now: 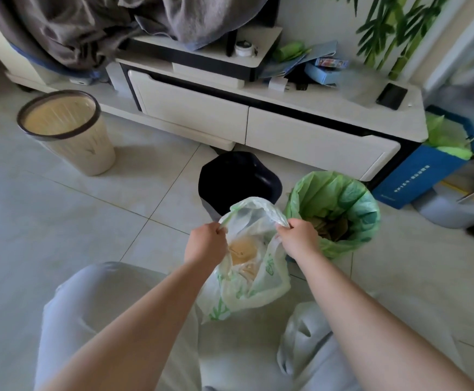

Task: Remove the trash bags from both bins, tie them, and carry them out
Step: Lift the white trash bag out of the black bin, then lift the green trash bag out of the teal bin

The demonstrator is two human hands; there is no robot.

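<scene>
On the tiled floor (61,221) before the white cabinet (314,136): one translucent trash bag (255,280), held open.
Left hand (207,241) and right hand (299,239) each pinch a top edge of the bag with curled fingers, spreading its mouth; brownish waste inside. Green-lined bin (334,210) just right, bag still in place. Unlined beige bin (66,131) well apart, left. Black stool (238,179) behind.

Left hand (206,239), right hand (298,236), both clenched

Thin translucent plastic bag (254,266), glossy floor tiles (75,221)
</scene>
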